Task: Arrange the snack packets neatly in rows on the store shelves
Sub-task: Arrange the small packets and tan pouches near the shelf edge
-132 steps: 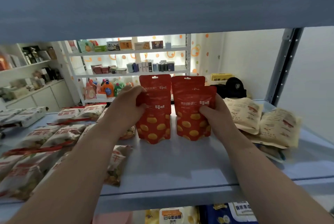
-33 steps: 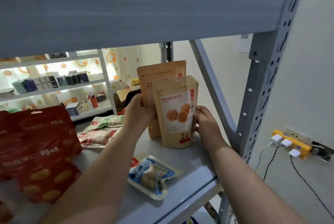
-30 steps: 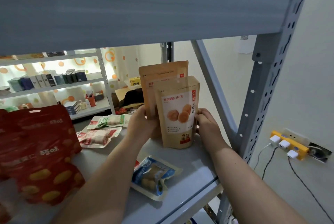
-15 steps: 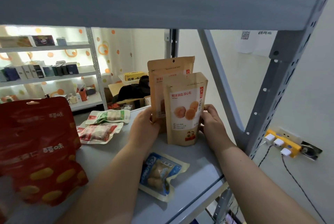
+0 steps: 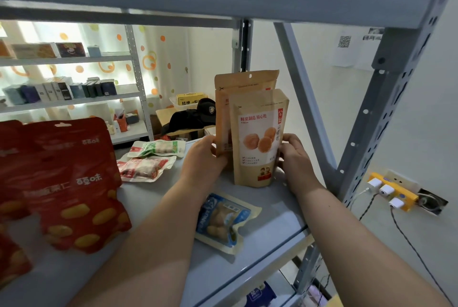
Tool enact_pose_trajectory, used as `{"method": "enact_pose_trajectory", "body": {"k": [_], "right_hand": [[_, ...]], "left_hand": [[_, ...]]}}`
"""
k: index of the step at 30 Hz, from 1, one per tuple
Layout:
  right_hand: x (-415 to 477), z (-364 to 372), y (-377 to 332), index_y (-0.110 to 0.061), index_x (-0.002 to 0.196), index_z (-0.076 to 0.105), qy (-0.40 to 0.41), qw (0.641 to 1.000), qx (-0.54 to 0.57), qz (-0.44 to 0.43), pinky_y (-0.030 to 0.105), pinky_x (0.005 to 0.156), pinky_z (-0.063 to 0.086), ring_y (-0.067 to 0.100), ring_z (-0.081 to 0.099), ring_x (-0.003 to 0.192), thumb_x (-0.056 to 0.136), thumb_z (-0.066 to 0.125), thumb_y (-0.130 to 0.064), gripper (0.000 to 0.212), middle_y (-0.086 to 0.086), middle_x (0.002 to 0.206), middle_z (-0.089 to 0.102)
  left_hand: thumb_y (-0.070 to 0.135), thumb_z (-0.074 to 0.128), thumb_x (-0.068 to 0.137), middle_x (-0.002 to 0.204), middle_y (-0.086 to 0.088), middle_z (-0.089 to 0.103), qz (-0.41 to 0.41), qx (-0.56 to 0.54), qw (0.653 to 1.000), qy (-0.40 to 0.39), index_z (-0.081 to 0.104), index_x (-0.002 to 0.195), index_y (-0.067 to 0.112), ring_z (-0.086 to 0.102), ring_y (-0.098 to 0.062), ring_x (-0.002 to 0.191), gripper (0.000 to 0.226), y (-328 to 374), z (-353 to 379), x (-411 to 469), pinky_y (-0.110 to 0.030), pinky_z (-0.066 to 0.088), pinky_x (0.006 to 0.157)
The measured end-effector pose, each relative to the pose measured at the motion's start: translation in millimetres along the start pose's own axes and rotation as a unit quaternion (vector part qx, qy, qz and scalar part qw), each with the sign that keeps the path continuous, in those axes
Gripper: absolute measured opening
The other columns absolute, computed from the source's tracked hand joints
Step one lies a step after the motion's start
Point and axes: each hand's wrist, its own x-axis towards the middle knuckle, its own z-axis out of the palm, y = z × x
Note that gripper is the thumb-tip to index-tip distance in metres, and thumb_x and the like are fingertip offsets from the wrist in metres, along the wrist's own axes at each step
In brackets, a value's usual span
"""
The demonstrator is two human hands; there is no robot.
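one grey shelf board [image 5: 280,220] carries everything. the front tan pouch [image 5: 257,138], upright near the board's right end, is my marker for the rest.

well to the left of that pouch stand the red packets [image 5: 74,195], the biggest things here. i count three for sure, overlapping. more red is cut off at the edge of view, so i cannot give a full count.

there are two tan pouches: the marker itself and the rear tan pouch [image 5: 244,83]. the rear one is upright directly behind the marker, shifted a little left and showing above it.

two hands are on them. the left hand [image 5: 203,160] is at the marker's left side, fingers curled round the left edge of the rear tan pouch. the right hand [image 5: 295,158] grips the marker's right edge, fingers curled round it.

three flat packets lie face up:
- the blue flat packet [image 5: 223,220] lies in front of the marker, partly under the left forearm.
- the red-and-white flat packet [image 5: 143,168] lies left of the marker, past the left hand.
- the green-and-white flat packet [image 5: 158,148] lies just behind that one.

behind the marker to its left, off the shelf, sits one black cap [image 5: 195,115]. right of the marker, on the wall, one yellow power strip [image 5: 409,197] holds three white plugs [image 5: 385,190].
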Motion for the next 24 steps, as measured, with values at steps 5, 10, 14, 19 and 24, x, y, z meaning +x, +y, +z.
{"method": "enact_pose_trajectory", "body": {"k": [5,10,14,19,24], "right_hand": [[-6,0,-6,-0.040,0.089,0.062,0.011,1.000,-0.014,-0.003,0.047,0.075,0.056,0.026,0.065,0.095,0.080,0.044,-0.032,0.022,-0.006,0.085,0.068],[-19,3,-15,-0.040,0.118,0.053,0.019,0.994,-0.091,-0.058,0.017,0.074,0.046,0.008,0.056,0.111,0.091,0.050,-0.035,0.028,-0.019,0.115,0.062],[-69,6,-4,-0.026,0.144,0.034,0.101,0.942,-0.263,-0.183,0.007,0.093,0.026,0.002,0.034,0.123,0.090,0.060,-0.036,0.061,-0.002,0.141,0.040],[-114,28,-25,-0.030,0.128,0.046,-0.027,0.907,-0.320,-0.273,0.013,0.086,0.032,0.002,0.036,0.112,0.090,0.057,-0.027,0.040,-0.003,0.128,0.047],[-104,81,-73,-0.032,0.125,0.053,-0.189,0.854,-0.367,-0.318,0.016,0.089,0.030,0.002,0.041,0.110,0.096,0.048,-0.019,0.032,-0.009,0.126,0.052]], "left_hand": [[0.036,0.066,0.080,0.112,0.001,0.059,-0.044,0.103,0.993,-0.021,0.055,0.120,0.024,0.059,-0.018,0.096,0.043,19,-25,3,-0.031,0.048,0.069],[0.048,0.054,0.089,0.128,-0.005,0.054,0.002,0.258,0.963,-0.076,0.044,0.132,0.019,0.057,-0.027,0.112,0.053,44,-54,-47,-0.038,0.047,0.080],[0.057,0.040,0.091,0.138,0.008,0.046,0.064,0.266,0.946,-0.172,0.035,0.138,0.037,0.048,-0.018,0.121,0.052,39,-72,-116,-0.039,0.047,0.093],[0.053,0.029,0.096,0.150,0.015,0.033,0.121,0.279,0.926,-0.222,0.029,0.142,0.044,0.037,-0.012,0.132,0.046,23,-83,-147,-0.035,0.041,0.102],[0.052,0.025,0.097,0.141,0.017,0.041,0.141,0.249,0.940,-0.187,0.039,0.132,0.042,0.045,-0.009,0.121,0.040,6,-97,-157,-0.026,0.042,0.086]]}}
